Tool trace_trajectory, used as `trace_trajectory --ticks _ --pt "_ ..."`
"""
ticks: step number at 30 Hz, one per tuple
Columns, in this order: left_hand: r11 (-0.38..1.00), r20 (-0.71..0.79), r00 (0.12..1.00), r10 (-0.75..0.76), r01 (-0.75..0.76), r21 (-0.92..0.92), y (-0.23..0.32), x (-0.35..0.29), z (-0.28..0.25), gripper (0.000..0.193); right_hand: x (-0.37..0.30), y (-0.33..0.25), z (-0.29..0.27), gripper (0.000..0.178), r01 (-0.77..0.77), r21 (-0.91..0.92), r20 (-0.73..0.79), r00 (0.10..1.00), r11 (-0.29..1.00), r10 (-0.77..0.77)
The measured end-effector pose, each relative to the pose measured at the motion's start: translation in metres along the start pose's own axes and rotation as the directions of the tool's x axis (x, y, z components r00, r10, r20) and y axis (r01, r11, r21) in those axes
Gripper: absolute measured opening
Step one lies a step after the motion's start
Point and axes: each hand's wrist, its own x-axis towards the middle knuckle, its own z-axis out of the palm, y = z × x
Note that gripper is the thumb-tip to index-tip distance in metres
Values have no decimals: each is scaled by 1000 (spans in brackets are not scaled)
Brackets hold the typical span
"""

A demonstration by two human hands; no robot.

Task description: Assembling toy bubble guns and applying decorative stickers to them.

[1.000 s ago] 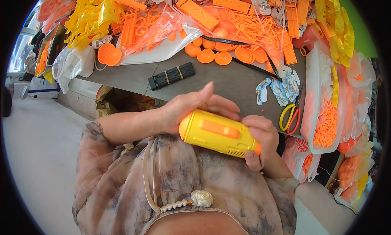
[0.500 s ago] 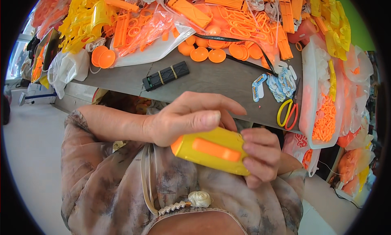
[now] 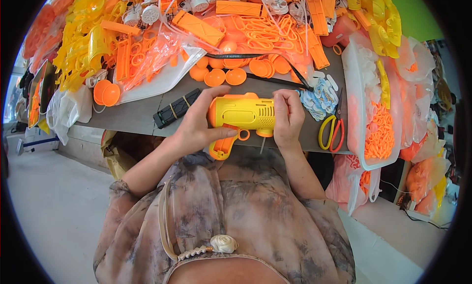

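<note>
A yellow plastic toy gun (image 3: 242, 113) with orange trim lies sideways between my two hands, just over the table's near edge. It has a slotted, dotted side, a small orange trigger ring and an open-backed orange and yellow handle (image 3: 222, 147) pointing down toward me. My left hand (image 3: 195, 124) grips the orange rear end, thumb along the handle's top. The right hand (image 3: 289, 118) holds the other end, thumb on top and fingers mostly hidden behind it. A thin metal-looking rod (image 3: 262, 145) shows below the body.
Orange parts (image 3: 263, 33), yellow shells (image 3: 81, 53) and white motor units heap the table's far side. A black banded block (image 3: 176, 108) lies left; blue stickers (image 3: 320, 101) and scissors (image 3: 331, 131) lie right, beside a clear bin (image 3: 363, 153) of small orange pieces.
The toy gun has been turned so its slotted side and handle show. Both hands have moved forward, away from my body, and my right hand has shifted its grip on the end.
</note>
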Motion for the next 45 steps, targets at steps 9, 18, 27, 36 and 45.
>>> trace_trajectory --ticks 9,18,27,36,45 --pt "885 -94 957 273 -212 415 -21 6 11 63 20 -13 -25 8 38 -164 -60 997 986 -49" --pt "888 -162 945 286 -197 415 -26 11 14 63 104 -16 -39 11 408 -534 141 907 740 -398" --pt "924 -195 951 240 -162 346 -31 9 14 64 141 12 -27 13 644 -610 571 761 461 -308" --pt "920 -194 949 248 -167 356 -31 10 13 64 148 -32 -48 10 689 -708 687 723 156 -75" --pt "883 -173 925 337 -247 398 -25 11 13 59 137 -35 -61 11 518 -800 509 853 303 -115"
